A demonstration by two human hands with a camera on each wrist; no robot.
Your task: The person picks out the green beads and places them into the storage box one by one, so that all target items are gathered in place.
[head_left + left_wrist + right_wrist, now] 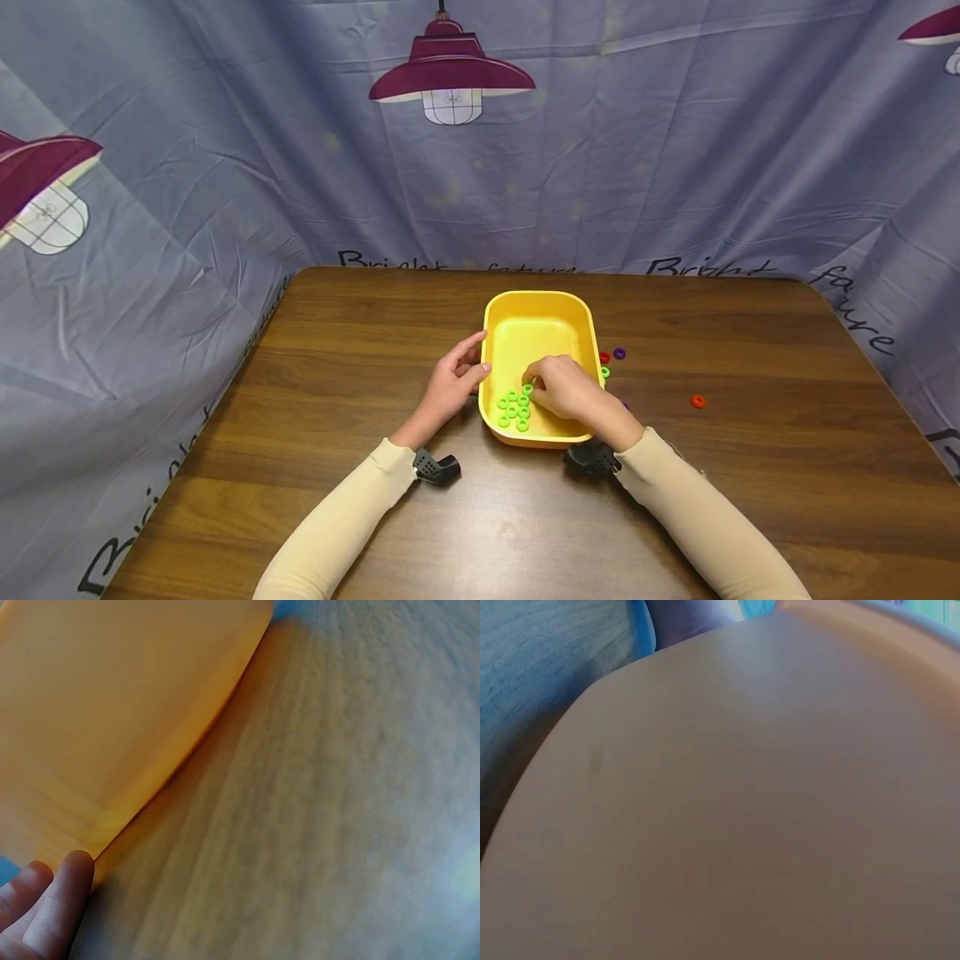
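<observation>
A yellow plastic tub (536, 302) stands on the table, with several small green rings (512, 412) grouped in its near left corner. My left hand (450, 382) is at the tub's left side, its thumb overlapping the rim. In the left wrist view, the fingertips (77, 862) rest against the tub's outer wall (135, 712). Reaching over the tub's right side, my right hand (564, 387) has its fingers bent down and pinches a green ring (528, 389) beside the group. The tub's outer wall (727, 810) fills most of the right wrist view, hiding that hand.
Just right of the tub lie a red ring (604, 357), a purple ring (619, 353) and another green ring (605, 372). An orange ring (698, 402) sits farther right on the wooden table (360, 333). Printed curtains (600, 167) hang behind and beside the table.
</observation>
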